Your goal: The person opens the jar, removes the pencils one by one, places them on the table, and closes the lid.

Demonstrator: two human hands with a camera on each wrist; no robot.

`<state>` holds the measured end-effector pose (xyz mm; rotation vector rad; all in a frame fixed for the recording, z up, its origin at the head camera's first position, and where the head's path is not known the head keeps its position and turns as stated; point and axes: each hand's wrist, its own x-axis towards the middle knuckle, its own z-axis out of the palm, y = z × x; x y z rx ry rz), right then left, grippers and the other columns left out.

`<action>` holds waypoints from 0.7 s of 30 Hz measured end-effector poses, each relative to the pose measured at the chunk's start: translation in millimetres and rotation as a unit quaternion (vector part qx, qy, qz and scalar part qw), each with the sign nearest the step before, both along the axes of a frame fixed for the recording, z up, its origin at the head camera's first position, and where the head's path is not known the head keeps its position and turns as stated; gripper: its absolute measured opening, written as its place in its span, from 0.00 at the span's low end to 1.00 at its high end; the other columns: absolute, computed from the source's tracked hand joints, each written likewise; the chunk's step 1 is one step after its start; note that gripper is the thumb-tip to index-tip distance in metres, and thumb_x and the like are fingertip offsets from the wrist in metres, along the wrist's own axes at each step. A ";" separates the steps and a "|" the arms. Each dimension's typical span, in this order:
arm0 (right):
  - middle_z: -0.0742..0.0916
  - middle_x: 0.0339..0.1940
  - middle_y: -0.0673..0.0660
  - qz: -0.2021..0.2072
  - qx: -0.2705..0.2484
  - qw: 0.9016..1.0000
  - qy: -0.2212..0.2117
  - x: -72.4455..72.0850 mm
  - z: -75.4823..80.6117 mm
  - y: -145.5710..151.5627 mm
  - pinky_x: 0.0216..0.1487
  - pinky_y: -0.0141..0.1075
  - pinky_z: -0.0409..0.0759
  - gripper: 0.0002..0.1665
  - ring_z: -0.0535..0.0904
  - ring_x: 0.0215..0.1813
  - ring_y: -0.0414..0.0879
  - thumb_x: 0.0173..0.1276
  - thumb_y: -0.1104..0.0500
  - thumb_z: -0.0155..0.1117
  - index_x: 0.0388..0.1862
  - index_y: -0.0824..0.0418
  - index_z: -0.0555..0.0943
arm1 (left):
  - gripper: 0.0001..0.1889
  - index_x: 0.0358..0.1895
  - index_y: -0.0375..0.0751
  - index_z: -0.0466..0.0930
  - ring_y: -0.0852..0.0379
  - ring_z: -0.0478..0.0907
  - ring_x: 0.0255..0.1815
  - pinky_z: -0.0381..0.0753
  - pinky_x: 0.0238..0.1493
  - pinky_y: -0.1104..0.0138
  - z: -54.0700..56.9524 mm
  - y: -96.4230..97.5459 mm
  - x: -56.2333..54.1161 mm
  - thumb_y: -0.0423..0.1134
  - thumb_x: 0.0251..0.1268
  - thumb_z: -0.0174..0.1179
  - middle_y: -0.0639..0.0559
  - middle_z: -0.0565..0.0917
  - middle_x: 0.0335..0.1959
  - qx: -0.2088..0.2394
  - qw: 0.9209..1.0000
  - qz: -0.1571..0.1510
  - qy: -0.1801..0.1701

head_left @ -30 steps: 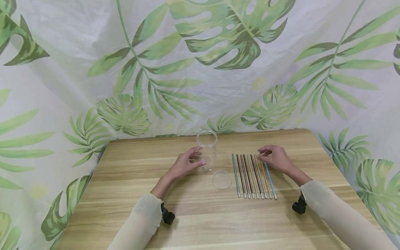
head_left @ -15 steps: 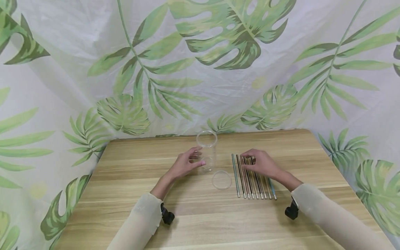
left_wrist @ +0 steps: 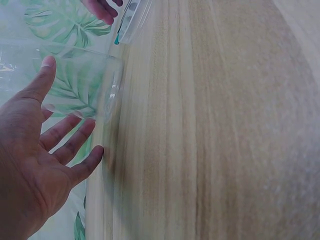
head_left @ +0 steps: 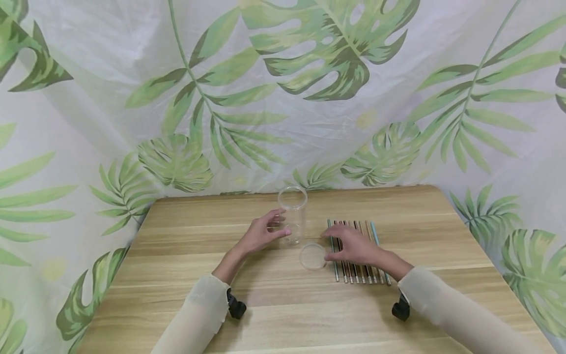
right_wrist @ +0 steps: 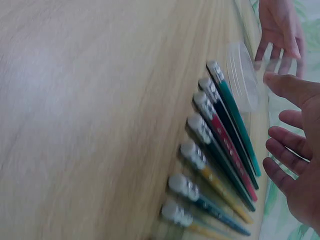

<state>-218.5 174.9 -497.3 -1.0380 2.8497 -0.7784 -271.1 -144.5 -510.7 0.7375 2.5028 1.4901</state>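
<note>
A tall clear plastic jar (head_left: 297, 214) stands upright without its cover near the middle of the table. My left hand (head_left: 260, 234) is at its left side, thumb and fingers apart and only loosely about the wall; firm contact cannot be made out. In the left wrist view those fingers spread beside the jar (left_wrist: 82, 82). A round clear lid (head_left: 313, 257) lies flat before the jar. Above the left part of a row of pencils (head_left: 376, 233) hovers my right hand (head_left: 353, 246), thumb and fingers apart, fingertips close to the lid. Eraser ends of several pencils (right_wrist: 220, 135) face the right wrist camera.
The wooden table (head_left: 283, 314) ends at a back edge just behind the jar. A leaf-patterned cloth (head_left: 309, 123) hangs behind it. Small black cameras (head_left: 237, 307) sit at both wrists.
My right hand has moved left across the pencils, from the blue one at the right end to the lid's side. The left hand, jar, lid and pencils have stayed in place.
</note>
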 end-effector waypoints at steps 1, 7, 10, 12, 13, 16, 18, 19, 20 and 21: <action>0.87 0.62 0.61 0.004 0.004 1.000 -0.003 0.9 0.0 -2.5 0.71 0.57 0.78 0.34 0.81 0.67 0.60 0.62 0.48 0.83 0.62 0.64 0.85 | 0.38 0.77 0.34 0.68 0.35 0.82 0.66 0.83 0.67 0.45 -0.2 -0.1 0.0 0.41 0.68 0.75 0.30 0.81 0.67 0.001 1.000 0.000 0.000; 0.85 0.65 0.62 0.025 0.014 0.999 -0.017 4.4 -0.3 -15.3 0.75 0.60 0.73 0.39 0.79 0.69 0.60 0.60 0.48 0.84 0.65 0.66 0.83 | 0.38 0.77 0.33 0.68 0.35 0.82 0.65 0.83 0.66 0.45 -0.9 -0.1 -0.7 0.40 0.68 0.75 0.31 0.81 0.67 0.004 1.000 0.001 0.000; 0.85 0.67 0.62 0.026 0.016 0.999 -0.022 4.5 -1.9 -19.0 0.76 0.59 0.72 0.41 0.78 0.70 0.60 0.59 0.48 0.85 0.66 0.66 0.82 | 0.38 0.77 0.33 0.68 0.35 0.82 0.65 0.83 0.66 0.45 -0.6 -0.2 -0.8 0.40 0.68 0.75 0.31 0.81 0.67 0.004 1.000 0.002 -0.001; 0.85 0.67 0.62 0.026 0.019 0.999 -0.026 4.1 -3.5 -20.3 0.76 0.58 0.72 0.41 0.78 0.71 0.60 0.59 0.48 0.84 0.67 0.66 0.82 | 0.38 0.77 0.33 0.68 0.35 0.82 0.65 0.82 0.66 0.45 -0.7 -0.4 -0.8 0.40 0.68 0.75 0.30 0.81 0.67 0.004 1.000 0.001 -0.001; 0.85 0.67 0.62 0.027 0.020 0.999 -0.026 4.1 -4.2 -20.8 0.76 0.57 0.74 0.41 0.78 0.70 0.60 0.59 0.48 0.84 0.67 0.65 0.82 | 0.38 0.77 0.33 0.68 0.35 0.82 0.65 0.82 0.67 0.45 -0.8 -0.6 -0.8 0.40 0.68 0.75 0.30 0.81 0.67 0.004 1.000 0.001 -0.001; 0.85 0.67 0.62 0.031 0.018 0.999 -0.023 3.8 -6.9 -21.3 0.74 0.56 0.75 0.41 0.79 0.69 0.59 0.58 0.49 0.85 0.67 0.65 0.82 | 0.38 0.77 0.33 0.68 0.35 0.82 0.65 0.82 0.67 0.44 -1.5 -0.8 -1.0 0.40 0.68 0.75 0.30 0.81 0.67 0.007 1.000 0.000 -0.001; 0.85 0.66 0.62 0.034 0.017 0.999 -0.018 3.5 -8.3 -21.6 0.73 0.56 0.76 0.41 0.80 0.69 0.59 0.59 0.49 0.85 0.66 0.66 0.82 | 0.38 0.77 0.33 0.68 0.35 0.82 0.65 0.82 0.67 0.44 -1.7 -1.0 -0.9 0.40 0.68 0.75 0.30 0.81 0.67 0.008 1.000 0.000 -0.001; 0.85 0.65 0.62 0.037 0.016 0.999 -0.015 3.3 -8.9 -21.8 0.73 0.56 0.77 0.40 0.80 0.68 0.59 0.59 0.49 0.85 0.66 0.66 0.82 | 0.38 0.77 0.33 0.68 0.34 0.82 0.65 0.82 0.67 0.43 -1.8 -1.0 -0.9 0.40 0.68 0.75 0.29 0.81 0.67 0.008 1.000 0.000 -0.002; 0.86 0.65 0.62 0.037 0.016 0.999 -0.013 3.3 -9.1 -22.0 0.73 0.56 0.77 0.40 0.80 0.68 0.59 0.59 0.49 0.84 0.66 0.66 0.82 | 0.38 0.77 0.33 0.68 0.34 0.82 0.65 0.82 0.67 0.43 -1.8 -0.9 -0.9 0.40 0.68 0.75 0.29 0.81 0.67 0.008 1.000 0.000 -0.001; 0.86 0.65 0.62 0.038 0.014 0.999 -0.013 3.1 -9.5 -22.3 0.72 0.55 0.77 0.40 0.81 0.68 0.59 0.59 0.49 0.84 0.66 0.66 0.83 | 0.38 0.77 0.33 0.68 0.34 0.82 0.65 0.82 0.67 0.43 -1.9 -0.9 -1.0 0.40 0.68 0.75 0.29 0.81 0.67 0.008 1.000 0.000 -0.001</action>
